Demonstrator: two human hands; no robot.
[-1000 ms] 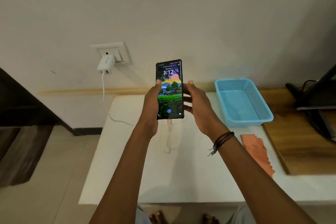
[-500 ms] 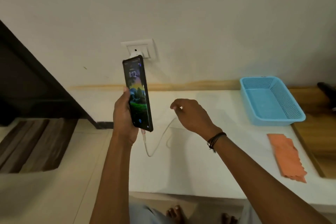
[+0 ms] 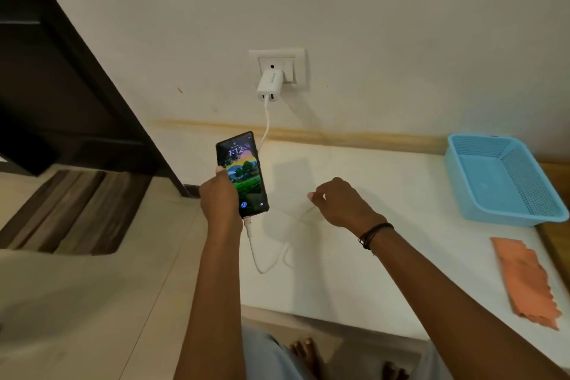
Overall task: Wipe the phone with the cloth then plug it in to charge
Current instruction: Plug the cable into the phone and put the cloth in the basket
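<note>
My left hand (image 3: pixel 219 198) grips the black phone (image 3: pixel 243 174) upright over the left end of the white table (image 3: pixel 385 271). Its screen is lit and shows 1:12. A white cable (image 3: pixel 265 265) is plugged into the phone's bottom end, loops over the table and runs up to a white charger (image 3: pixel 269 84) in the wall socket (image 3: pixel 277 68). My right hand (image 3: pixel 340 202) hovers to the right of the phone with fingers curled and pinched near the cable; whether it touches the cable is unclear. The orange cloth (image 3: pixel 524 281) lies folded on the table at the right.
A light blue mesh basket (image 3: pixel 505 179) stands at the back right of the table. A wooden surface (image 3: pixel 555 225) borders the table at the far right. Dark furniture (image 3: pixel 61 86) stands to the left above a striped mat (image 3: pixel 74 210). Bare feet (image 3: pixel 308 355) show below.
The phone has come down lower in my left hand and closer to the table. My right hand let go of it a second ago and stays beside it. The view has shifted left.
</note>
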